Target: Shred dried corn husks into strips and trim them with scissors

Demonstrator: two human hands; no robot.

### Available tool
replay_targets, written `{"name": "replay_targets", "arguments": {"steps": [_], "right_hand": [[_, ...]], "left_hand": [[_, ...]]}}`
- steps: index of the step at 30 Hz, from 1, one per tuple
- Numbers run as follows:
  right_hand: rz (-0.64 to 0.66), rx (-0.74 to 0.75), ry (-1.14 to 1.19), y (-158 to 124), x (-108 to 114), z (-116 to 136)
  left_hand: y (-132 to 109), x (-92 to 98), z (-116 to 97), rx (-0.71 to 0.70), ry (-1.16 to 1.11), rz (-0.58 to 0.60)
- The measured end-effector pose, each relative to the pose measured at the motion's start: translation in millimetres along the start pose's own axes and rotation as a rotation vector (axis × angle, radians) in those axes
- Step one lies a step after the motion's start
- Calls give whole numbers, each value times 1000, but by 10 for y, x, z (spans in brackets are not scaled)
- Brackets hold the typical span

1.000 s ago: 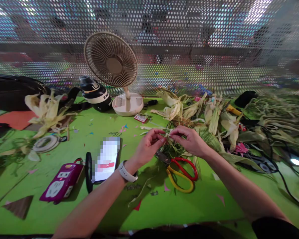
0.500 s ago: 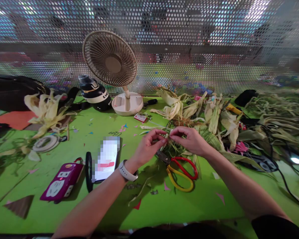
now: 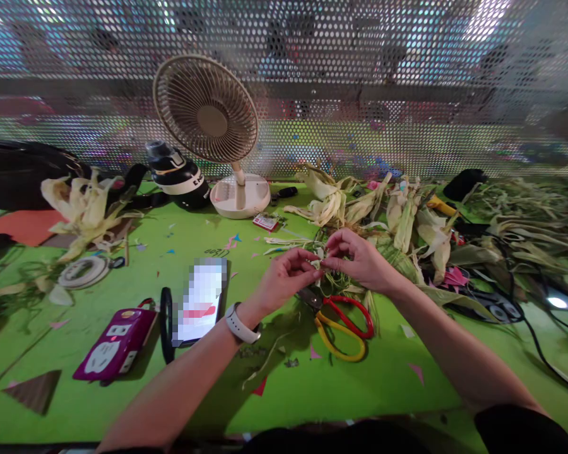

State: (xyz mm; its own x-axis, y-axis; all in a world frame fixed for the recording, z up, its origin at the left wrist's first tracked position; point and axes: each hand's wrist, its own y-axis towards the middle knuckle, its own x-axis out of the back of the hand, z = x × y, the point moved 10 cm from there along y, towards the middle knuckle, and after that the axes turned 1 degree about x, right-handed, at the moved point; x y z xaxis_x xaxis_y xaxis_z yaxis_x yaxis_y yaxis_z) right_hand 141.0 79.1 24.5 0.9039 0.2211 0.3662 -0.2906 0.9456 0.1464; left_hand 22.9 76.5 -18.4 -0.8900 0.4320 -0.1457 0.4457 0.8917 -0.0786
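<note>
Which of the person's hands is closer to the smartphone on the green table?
Left. The left hand is just right of the smartphone, its wrist almost beside it. The right hand is farther right, beyond the left; both pinch a husk strip.

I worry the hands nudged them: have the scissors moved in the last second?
No. The scissors lie just as before relative to the fan's base; only the camera shifted slightly.
</note>
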Motion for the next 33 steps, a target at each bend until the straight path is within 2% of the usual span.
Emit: {"name": "replay_targets", "arguments": {"steps": [7,11,17,22,25,29,33], "right_hand": [[-5,76,-34,-3,-4,88],[-1,105,-67,-14,-22,108],[-25,149,-210,-44,-42,186],[-14,165,-213,-55,-89,218],[-35,139,-150,-44,-52,185],[-197,26,-52,-33,165,65],[-125,-22,-39,-6,63,0]], "left_hand": [[-18,68,-131,-27,-42,-42],[-10,97,-115,-24,-17,-76],[8,82,-65,-35,9,-49],[12,94,-130,-112,109,-46],[8,81,-186,-140,142,-36],[2,121,-209,-140,100,-76],[-1,125,-191,-143,83,-82]]}}
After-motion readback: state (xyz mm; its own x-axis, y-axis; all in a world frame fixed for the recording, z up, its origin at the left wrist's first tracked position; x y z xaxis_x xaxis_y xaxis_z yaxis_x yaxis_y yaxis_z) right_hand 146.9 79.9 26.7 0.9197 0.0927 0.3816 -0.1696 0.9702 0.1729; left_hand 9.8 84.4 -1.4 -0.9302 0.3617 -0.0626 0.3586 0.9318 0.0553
